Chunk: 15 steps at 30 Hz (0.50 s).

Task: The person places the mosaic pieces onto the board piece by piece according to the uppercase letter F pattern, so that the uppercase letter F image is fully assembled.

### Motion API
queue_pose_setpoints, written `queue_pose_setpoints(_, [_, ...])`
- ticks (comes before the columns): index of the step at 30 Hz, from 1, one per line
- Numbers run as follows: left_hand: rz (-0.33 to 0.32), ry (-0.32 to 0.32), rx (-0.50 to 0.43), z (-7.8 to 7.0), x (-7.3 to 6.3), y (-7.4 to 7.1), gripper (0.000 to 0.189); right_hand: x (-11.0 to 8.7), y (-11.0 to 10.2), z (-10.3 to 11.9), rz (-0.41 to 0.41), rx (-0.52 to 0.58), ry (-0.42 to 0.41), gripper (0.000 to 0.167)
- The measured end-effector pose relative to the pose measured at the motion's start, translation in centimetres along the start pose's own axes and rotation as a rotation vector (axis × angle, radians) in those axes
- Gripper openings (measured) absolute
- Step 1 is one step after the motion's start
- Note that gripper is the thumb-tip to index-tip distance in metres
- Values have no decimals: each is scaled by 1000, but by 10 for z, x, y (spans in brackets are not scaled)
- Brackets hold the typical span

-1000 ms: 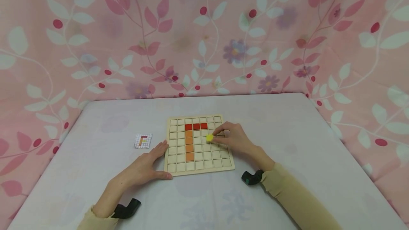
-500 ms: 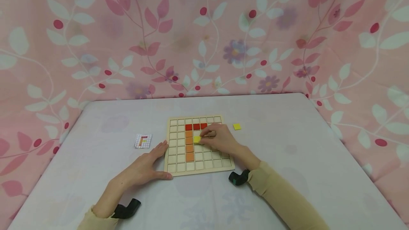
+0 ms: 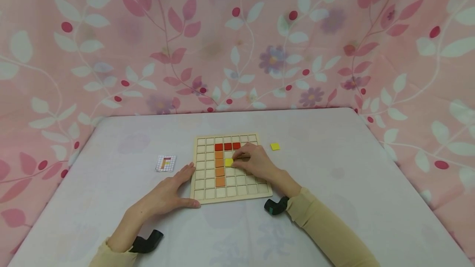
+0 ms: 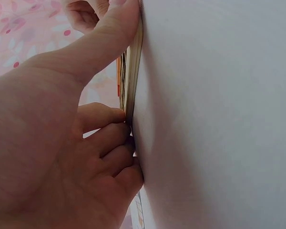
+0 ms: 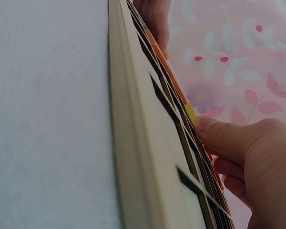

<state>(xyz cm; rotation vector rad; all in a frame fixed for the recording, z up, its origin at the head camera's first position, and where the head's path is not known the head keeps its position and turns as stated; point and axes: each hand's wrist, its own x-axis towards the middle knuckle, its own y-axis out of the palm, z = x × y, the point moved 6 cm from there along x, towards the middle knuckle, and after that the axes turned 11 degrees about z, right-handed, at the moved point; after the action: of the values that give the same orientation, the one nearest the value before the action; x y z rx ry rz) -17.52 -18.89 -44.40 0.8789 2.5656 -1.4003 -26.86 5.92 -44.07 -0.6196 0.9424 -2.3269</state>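
A wooden grid board (image 3: pixel 208 197) lies on the table, with three red tiles (image 3: pixel 228 146) in a row and a column of orange tiles (image 3: pixel 220 172) below the left one. My right hand (image 3: pixel 256 162) pinches a yellow square tile (image 3: pixel 229 162) between thumb and fingers, right beside the orange column. In the right wrist view the thumb is on the yellow tile (image 5: pixel 190 112), at the grid's surface. My left hand (image 3: pixel 167 193) rests against the board's left side, its thumb at the near left corner and fingertips along the edge; the left wrist view shows the thumb (image 4: pixel 105 40) touching the rim.
A second yellow tile (image 3: pixel 275 146) lies on the table right of the board. To the left is a small pattern card (image 3: pixel 165 163) with a coloured grid. A pink floral curtain (image 3: pixel 237 44) hangs behind the white-covered table (image 3: pixel 334 226).
My right hand has moved left over the board with its yellow tile, to the cell beside the orange column. The other yellow tile has come into view. My left hand stays put.
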Motion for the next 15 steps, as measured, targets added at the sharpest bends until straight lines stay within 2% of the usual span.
queue_pose_setpoints(15, [-3, 9, 18, -1, 0, 0, 116, -1, -1, 7, -15, -21, -57, 20])
